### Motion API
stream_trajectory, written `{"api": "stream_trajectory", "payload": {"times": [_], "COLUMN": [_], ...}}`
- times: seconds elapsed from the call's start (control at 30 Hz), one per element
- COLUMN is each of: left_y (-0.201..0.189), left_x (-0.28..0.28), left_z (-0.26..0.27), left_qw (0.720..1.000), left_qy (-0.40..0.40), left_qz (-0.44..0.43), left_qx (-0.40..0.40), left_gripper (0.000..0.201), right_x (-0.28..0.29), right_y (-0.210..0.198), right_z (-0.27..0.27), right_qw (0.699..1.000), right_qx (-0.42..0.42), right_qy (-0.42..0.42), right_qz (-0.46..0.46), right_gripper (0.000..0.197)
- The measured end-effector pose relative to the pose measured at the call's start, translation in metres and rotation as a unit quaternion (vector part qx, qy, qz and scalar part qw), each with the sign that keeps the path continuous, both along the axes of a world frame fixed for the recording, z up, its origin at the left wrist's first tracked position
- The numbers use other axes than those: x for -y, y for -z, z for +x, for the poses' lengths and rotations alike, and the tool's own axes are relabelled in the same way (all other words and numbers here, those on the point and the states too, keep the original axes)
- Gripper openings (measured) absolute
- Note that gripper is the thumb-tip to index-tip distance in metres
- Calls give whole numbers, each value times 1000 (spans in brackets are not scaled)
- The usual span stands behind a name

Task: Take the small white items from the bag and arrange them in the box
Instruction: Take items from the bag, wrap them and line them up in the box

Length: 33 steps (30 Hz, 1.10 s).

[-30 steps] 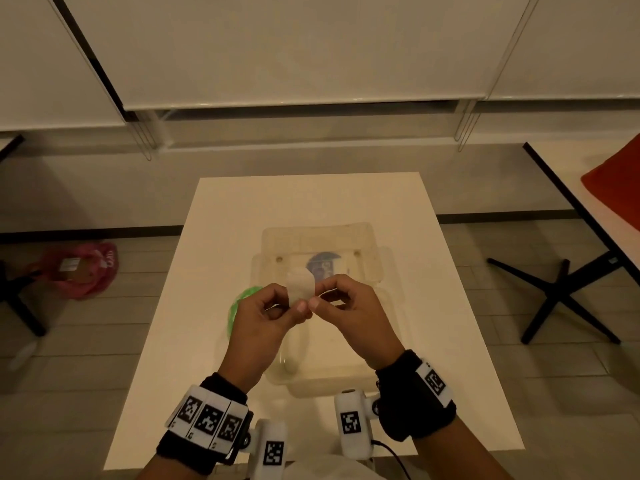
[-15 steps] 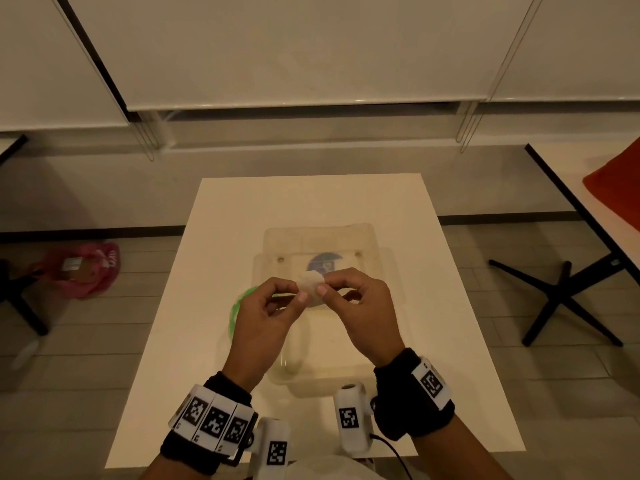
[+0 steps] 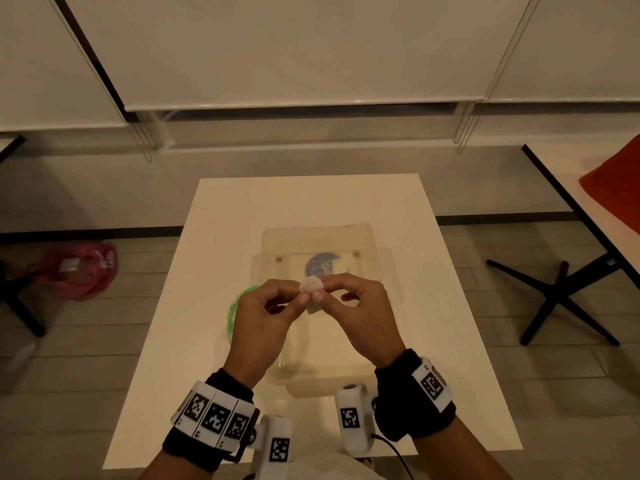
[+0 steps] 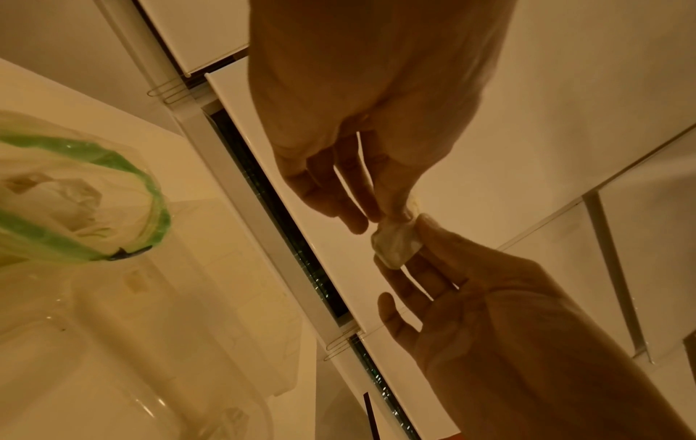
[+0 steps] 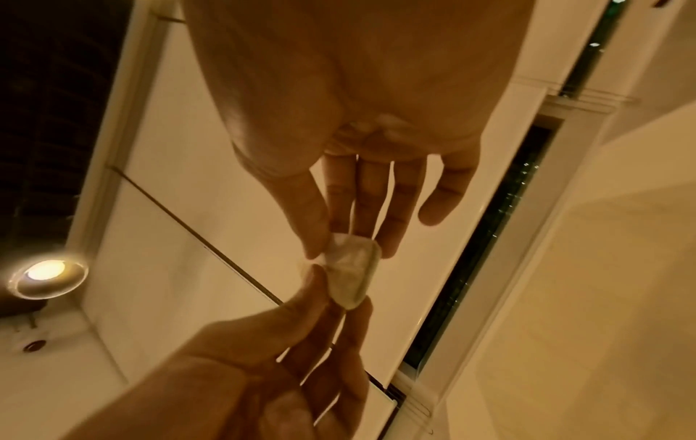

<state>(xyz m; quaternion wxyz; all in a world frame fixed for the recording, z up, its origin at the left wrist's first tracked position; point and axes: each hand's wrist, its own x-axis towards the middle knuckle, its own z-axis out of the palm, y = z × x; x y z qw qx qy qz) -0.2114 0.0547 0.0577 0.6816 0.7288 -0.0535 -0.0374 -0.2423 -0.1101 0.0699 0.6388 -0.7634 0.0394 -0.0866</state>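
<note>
A small white item (image 3: 311,285) is pinched between both hands at once, held in the air over the clear plastic box (image 3: 382,271). My left hand (image 3: 300,295) grips its left side with thumb and fingertips. My right hand (image 3: 322,289) pinches its right side. The left wrist view shows the white item (image 4: 397,242) as a small squarish wrapped piece between the two sets of fingertips; the right wrist view shows the white item (image 5: 352,274) the same way. A clear bag with a green rim (image 3: 239,303) lies left of the box, partly hidden by my left hand, with crumpled white pieces inside the bag (image 4: 75,190).
The box sits mid-table (image 3: 311,199) with its clear lid (image 3: 311,237) behind it and a blue round label (image 3: 322,266) on its floor. On the floor, a pink bag (image 3: 79,270) lies at the left and a black chair base (image 3: 561,299) stands at the right.
Both hands have kept their hold and moved slightly up and away from me. The white item has been turned between the fingertips and now looks more compact.
</note>
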Motion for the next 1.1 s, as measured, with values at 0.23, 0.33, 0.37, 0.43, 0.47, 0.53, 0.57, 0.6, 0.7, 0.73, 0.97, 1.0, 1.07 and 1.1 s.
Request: {"api": "stream_trajectory", "payload": {"times": [0.23,0.33,0.37,0.43,0.47,0.53,0.57,0.6,0.7,0.73,0.97,1.0,1.07,1.1], "left_y": [-6,-11,-12,-12,-12,-13,-14,-13,-12,-12,-16,-16,-16,-18], "left_x": [-2,-1,-1,0,1,2,3,3,1,1,1,1,0,0], "left_z": [1,2,3,4,4,3,3,3,2,2,0,1,1,1], "left_qw": [1000,1000,1000,1000,1000,1000,1000,1000,1000,1000,1000,1000,1000,1000], "left_qy": [0,8,7,5,6,12,14,15,18,18,13,12,11,11], "left_qz": [-8,-6,0,9,10,6,2,-2,-5,-5,-13,-11,-10,-11], "left_qx": [-16,-7,1,15,19,20,19,18,13,11,5,4,1,0], "left_gripper": [9,13,9,4,4,3,2,2,2,2,1,2,3,3], "right_x": [2,1,1,2,2,3,4,4,5,4,6,6,7,7], "right_y": [1,2,2,2,1,2,3,3,2,2,3,4,4,3], "right_z": [1,0,0,0,1,1,1,1,0,0,0,1,1,0], "right_qw": [1000,1000,999,999,999,999,999,999,999,998,992,993,994,994], "right_qx": [8,21,26,32,32,36,42,46,52,58,84,86,83,82], "right_qy": [20,-6,-7,-10,-18,-28,-23,-14,-2,-1,-8,-7,-9,-10], "right_qz": [-2,-20,-20,-19,-17,-17,-20,-22,-14,-26,-91,-85,-73,-72], "right_gripper": [3,2,2,3,3,4,5,6,4,5,6,6,3,3]}}
